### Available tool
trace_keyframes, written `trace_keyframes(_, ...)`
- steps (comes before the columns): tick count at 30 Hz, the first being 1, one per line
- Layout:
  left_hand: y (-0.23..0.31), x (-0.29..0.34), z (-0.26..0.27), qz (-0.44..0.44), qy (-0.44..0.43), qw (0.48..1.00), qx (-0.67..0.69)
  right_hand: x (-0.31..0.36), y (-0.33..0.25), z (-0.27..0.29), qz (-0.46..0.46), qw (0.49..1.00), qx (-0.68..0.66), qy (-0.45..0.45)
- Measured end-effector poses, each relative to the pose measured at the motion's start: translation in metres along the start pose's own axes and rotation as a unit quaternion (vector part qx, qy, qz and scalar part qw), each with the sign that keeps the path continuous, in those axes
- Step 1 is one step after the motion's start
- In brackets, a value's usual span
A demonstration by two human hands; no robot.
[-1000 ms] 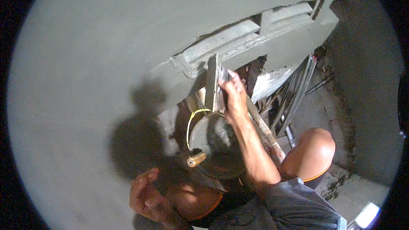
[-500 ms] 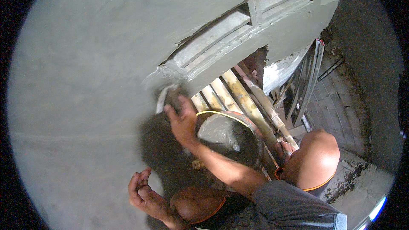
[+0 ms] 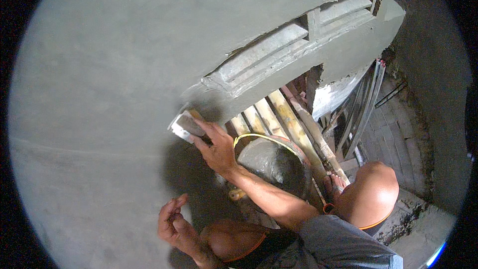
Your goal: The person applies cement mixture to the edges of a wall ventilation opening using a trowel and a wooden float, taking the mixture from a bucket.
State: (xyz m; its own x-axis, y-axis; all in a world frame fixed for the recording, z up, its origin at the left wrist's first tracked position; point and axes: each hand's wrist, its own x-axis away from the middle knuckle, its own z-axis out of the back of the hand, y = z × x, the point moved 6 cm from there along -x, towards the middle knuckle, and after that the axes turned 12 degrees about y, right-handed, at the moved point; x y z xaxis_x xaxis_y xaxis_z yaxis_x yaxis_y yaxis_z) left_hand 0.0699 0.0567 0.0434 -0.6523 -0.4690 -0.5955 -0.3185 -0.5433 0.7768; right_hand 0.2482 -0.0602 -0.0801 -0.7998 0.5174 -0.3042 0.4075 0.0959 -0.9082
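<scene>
My right hand (image 3: 216,152) is closed round a small rectangular plastering tool (image 3: 188,125) with a pale, shiny face. The tool is at the smooth grey plastered wall (image 3: 99,74), below the left end of a slatted vent opening (image 3: 264,50). Bare and half-curled, my left hand (image 3: 174,224) is near the wall beside my left knee, its fingers apart and holding nothing. Under my right forearm sits a dark bucket (image 3: 304,169) with a yellow band along its rim. Wet grey mortar (image 3: 261,157) lies in it.
Pale bamboo poles (image 3: 289,114) run side by side beyond the bucket, where my foot (image 3: 334,185) rests. A round yellowish handle end (image 3: 237,195) shows beside the bucket. Long thin bars (image 3: 366,104) lean farther right, near a block wall (image 3: 393,124).
My right hand has turned the tool, so more of its pale face shows at the wall. My left hand has shifted little. The view has moved slightly, displacing the scene down and right.
</scene>
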Motion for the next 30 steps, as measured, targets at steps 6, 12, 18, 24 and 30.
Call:
trace_keyframes(6, 0.004, 0.002, 0.008, 0.001, 0.012, 1.000, 0.003, -0.031, -0.003, 0.007, -0.016, 0.996, 0.025, 0.079)
trace_keyframes(12, 0.004, 0.002, 0.003, 0.003, 0.006, 1.000, 0.020, -0.018, -0.030, 0.000, 0.177, 0.982, 0.057, -0.011)
trace_keyframes(18, 0.008, 0.004, 0.010, 0.000, 0.010, 1.000, 0.025, -0.056, -0.033, 0.020, 0.209, 0.972, 0.092, 0.053)
trace_keyframes(24, 0.003, 0.002, 0.000, -0.003, -0.005, 1.000, 0.025, -0.006, -0.019, 0.008, 0.192, 0.961, 0.124, -0.154)
trace_keyframes(30, 0.010, 0.007, 0.001, 0.027, 0.022, 0.999, 0.027, -0.056, 0.004, 0.079, -0.105, 0.984, -0.011, -0.141)
